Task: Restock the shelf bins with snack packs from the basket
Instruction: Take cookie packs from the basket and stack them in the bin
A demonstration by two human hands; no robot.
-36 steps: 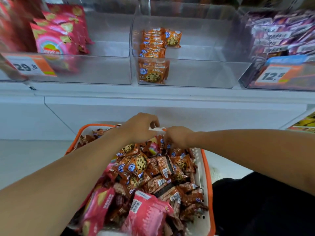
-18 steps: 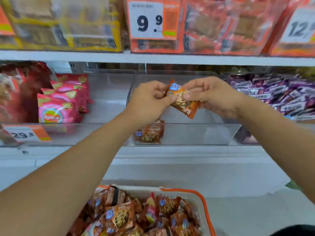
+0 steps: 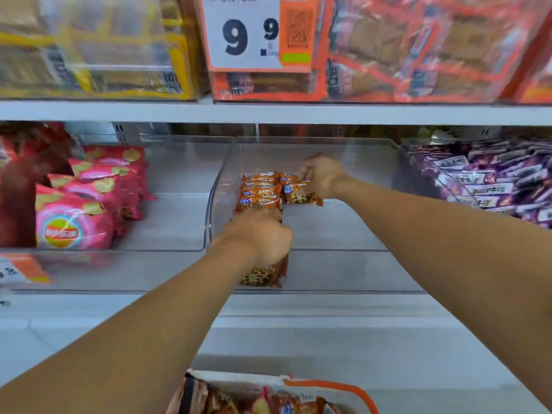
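Both arms are reaching into the clear plastic shelf bin (image 3: 370, 150) in the middle of the lower shelf. The right hand (image 3: 324, 174) is pinching an orange chocolate-chip cookie pack (image 3: 300, 195) at the back of this bin, just right of the row of orange cookie packs (image 3: 259, 188) standing there. The left hand (image 3: 261, 237) is curling against the row's front end; whether it is grasping a pack I cannot tell. Below the bin, the white basket with an orange rim (image 3: 337, 386) is showing more packs.
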